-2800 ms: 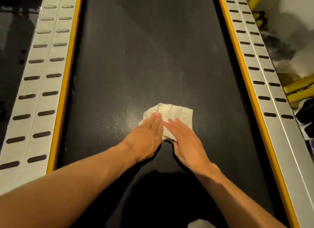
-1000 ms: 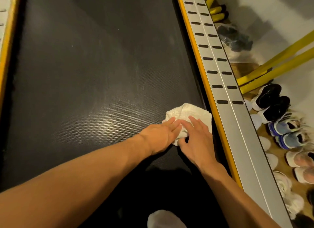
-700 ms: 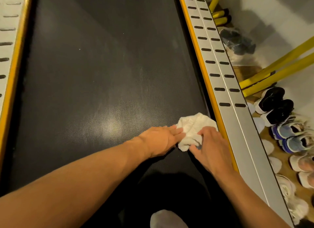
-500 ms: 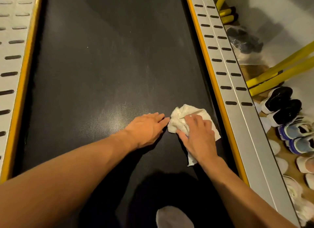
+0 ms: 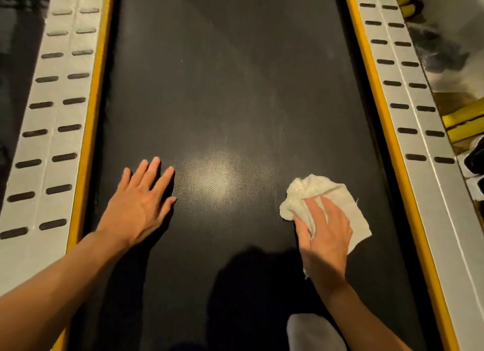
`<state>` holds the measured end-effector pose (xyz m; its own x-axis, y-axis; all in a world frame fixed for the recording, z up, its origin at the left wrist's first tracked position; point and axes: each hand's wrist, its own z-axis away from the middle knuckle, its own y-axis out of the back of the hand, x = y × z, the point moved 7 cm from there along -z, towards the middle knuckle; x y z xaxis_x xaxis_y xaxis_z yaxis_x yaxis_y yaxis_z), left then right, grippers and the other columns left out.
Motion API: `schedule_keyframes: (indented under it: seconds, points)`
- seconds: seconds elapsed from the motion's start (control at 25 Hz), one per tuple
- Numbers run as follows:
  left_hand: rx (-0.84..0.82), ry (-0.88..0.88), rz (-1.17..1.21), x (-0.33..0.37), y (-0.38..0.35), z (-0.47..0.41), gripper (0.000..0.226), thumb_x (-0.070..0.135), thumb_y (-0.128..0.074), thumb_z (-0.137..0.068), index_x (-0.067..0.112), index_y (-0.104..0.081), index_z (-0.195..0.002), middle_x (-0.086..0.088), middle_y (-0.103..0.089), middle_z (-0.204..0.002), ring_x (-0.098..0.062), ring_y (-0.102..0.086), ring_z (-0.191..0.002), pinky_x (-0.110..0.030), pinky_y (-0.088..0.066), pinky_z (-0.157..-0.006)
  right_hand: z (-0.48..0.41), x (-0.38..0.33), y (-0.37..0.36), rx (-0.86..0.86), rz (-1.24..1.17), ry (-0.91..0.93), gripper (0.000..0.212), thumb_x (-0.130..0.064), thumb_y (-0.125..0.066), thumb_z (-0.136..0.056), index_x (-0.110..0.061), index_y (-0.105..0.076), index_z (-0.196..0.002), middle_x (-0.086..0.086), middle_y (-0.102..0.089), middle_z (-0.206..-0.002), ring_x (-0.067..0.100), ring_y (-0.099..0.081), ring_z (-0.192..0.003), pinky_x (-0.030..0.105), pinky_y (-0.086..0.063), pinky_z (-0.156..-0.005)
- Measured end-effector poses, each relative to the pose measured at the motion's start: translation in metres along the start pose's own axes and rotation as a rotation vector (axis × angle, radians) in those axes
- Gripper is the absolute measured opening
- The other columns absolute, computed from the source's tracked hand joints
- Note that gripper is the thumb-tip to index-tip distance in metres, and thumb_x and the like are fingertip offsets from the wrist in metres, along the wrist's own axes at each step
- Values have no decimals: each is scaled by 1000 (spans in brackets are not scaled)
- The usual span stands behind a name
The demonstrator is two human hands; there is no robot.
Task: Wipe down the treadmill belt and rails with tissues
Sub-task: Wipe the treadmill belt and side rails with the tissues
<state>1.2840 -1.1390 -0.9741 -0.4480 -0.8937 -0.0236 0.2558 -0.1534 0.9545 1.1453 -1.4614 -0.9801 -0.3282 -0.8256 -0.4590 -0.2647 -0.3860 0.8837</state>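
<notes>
The black treadmill belt (image 5: 235,89) runs up the middle between two silver slotted rails with yellow inner edges, the left rail (image 5: 52,115) and the right rail (image 5: 408,109). A crumpled white tissue (image 5: 340,201) lies on the belt near the right rail. My right hand (image 5: 324,235) presses down on it with fingers laid nearly straight, a fold of tissue bunched beside the thumb. My left hand (image 5: 138,204) rests flat on the bare belt near the left rail, fingers spread, holding nothing.
Part of a white sock or foot (image 5: 311,332) shows at the bottom edge on the belt. Beyond the right rail are yellow bars (image 5: 463,115), dark shoes (image 5: 474,162) and a dark bag (image 5: 437,49). Dark floor lies left of the left rail.
My left hand has come off the tissue and moved left across the belt. My right hand alone stays on the tissue, its fingers flatter. The view has swung back to the belt's centre.
</notes>
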Motion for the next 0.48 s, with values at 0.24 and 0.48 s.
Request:
schedule_keyframes:
  seconds: [0.24,0.48]
  points:
    - [13,206,174,2,-16,54,57,45,-29,-100,17,-26,-150,-26,-19,-153,-43,-17,-142,-55,-17,-114,-2,-5,-3,71,117,80,35,-27,-54,-92,-13,-59,-124,17,-52,-133,34,-46,-126,52,-38,-103]
    - [-33,215,202,1,-15,57,58,38,-37,-98,17,-24,-151,-25,-16,-155,-42,-15,-143,-56,-18,-115,-2,-9,-6,10,228,34,39,-30,-53,-90,-17,-50,-127,15,-46,-137,30,-40,-131,48,-32,-105]
